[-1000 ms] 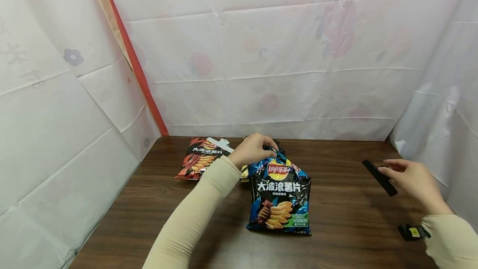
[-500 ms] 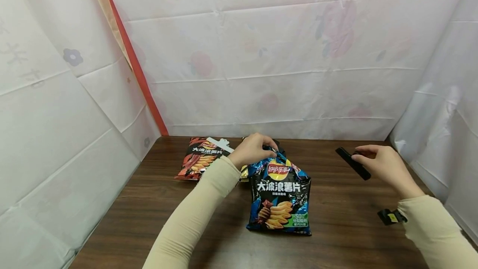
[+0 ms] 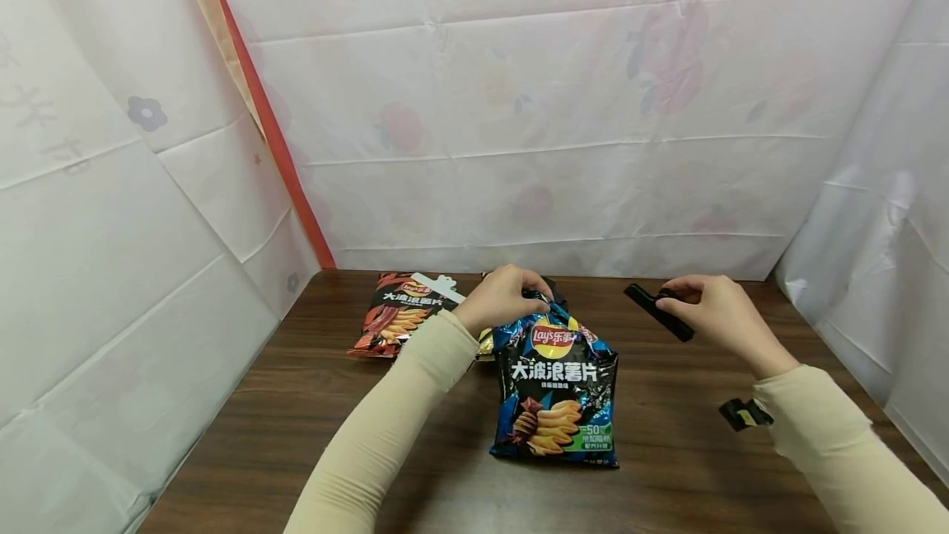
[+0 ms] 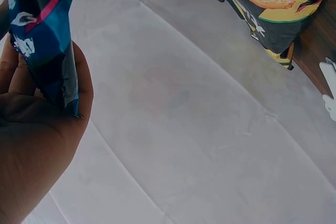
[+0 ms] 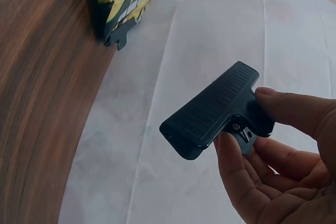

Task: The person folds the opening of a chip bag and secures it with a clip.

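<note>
My left hand [image 3: 498, 299] grips the gathered top of a blue-and-black Lay's chip bag [image 3: 559, 402], which stands upright mid-table. In the left wrist view the folded top of this bag [image 4: 50, 40] lies between thumb and fingers. To its right, my right hand [image 3: 722, 320] pinches a wide black bag clip [image 3: 651, 307] by its handles, raised over the table. The right wrist view shows the clip's long ribbed jaw [image 5: 210, 108] facing away from the palm; its two edges look closed together.
A red-and-black chip bag [image 3: 393, 316] with a white clip [image 3: 437, 287] at its top lies back left. Behind my left hand is a yellow-and-black chip bag [image 4: 283, 11], a black clip [image 5: 121, 38] on its end. White printed sheets [image 3: 563, 122] enclose the brown table [image 3: 296, 435].
My right hand has carried the black bag clip leftward and slightly up, closer to the blue chip bag. The left hand and the bag have stayed in place.
</note>
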`<state>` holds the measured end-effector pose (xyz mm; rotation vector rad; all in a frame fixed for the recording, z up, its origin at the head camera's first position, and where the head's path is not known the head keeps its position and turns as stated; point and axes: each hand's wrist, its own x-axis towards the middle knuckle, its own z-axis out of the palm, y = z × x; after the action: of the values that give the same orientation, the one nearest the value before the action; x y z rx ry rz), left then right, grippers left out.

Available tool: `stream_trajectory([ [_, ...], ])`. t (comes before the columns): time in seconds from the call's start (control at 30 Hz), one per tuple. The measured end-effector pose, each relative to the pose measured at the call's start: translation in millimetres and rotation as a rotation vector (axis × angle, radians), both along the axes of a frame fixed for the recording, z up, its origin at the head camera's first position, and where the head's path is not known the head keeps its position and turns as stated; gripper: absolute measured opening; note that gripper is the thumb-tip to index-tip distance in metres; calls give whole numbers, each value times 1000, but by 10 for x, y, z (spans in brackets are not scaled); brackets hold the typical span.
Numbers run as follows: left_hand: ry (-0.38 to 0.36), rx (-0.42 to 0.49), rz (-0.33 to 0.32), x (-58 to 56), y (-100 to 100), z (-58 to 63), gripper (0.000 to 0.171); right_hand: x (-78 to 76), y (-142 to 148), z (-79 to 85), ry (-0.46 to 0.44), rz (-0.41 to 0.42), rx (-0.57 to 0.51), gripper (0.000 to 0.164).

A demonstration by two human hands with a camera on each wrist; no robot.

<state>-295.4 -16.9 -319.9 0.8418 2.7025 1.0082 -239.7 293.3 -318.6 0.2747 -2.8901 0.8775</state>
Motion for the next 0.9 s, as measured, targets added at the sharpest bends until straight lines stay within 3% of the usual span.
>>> stream_trajectory([
  [0.5,7,12,-17,-1,1,-5,16,-39,-302,56,-48,97,-66,37],
  [0.9,-1,17,-10,11,4,5,16,-50,-455,-9,-32,178,-123,39],
])
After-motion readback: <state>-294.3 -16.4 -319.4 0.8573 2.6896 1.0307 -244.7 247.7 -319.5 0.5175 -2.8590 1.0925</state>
